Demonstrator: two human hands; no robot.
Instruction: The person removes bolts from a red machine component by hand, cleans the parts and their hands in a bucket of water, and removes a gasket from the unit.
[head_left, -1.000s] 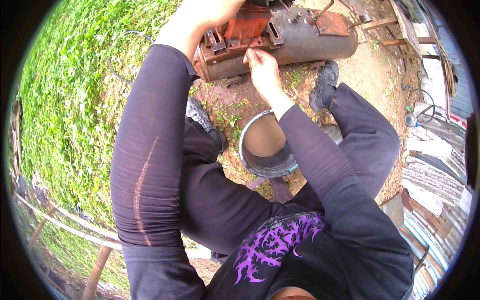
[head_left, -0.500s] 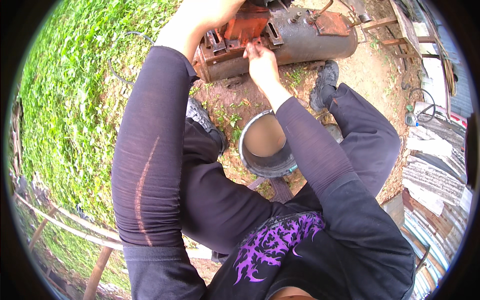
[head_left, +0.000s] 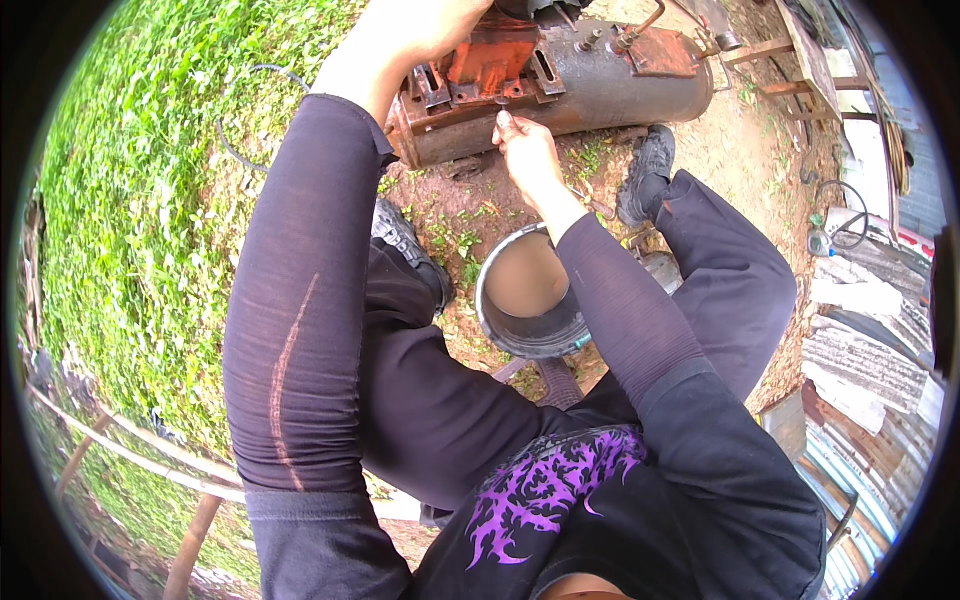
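A rusty grey steel tank [head_left: 630, 95] lies across the top, with an orange-red metal mount [head_left: 490, 60] and slotted brackets on it. My left hand [head_left: 430, 30] is raised at the mount's upper left, by a dark part at the top edge; its fingers are mostly out of the picture. My right hand [head_left: 530, 155] is just below the mount's flange, thumb and index finger pinched on a small metal piece too small to name. A dark-rimmed bucket [head_left: 520, 275] of brown liquid sits between my legs.
Grass and a black hose lie at the left, beside a pole railing [head_left: 140, 440] at lower left. On the right are a wooden frame [head_left: 805, 80], a coiled dark hose and piled corrugated sheets [head_left: 865, 370]. My boots are either side of the bucket, near the tank.
My right hand has risen slightly to the flange, then come down and a little rightward from it. My left hand stays nearly in place.
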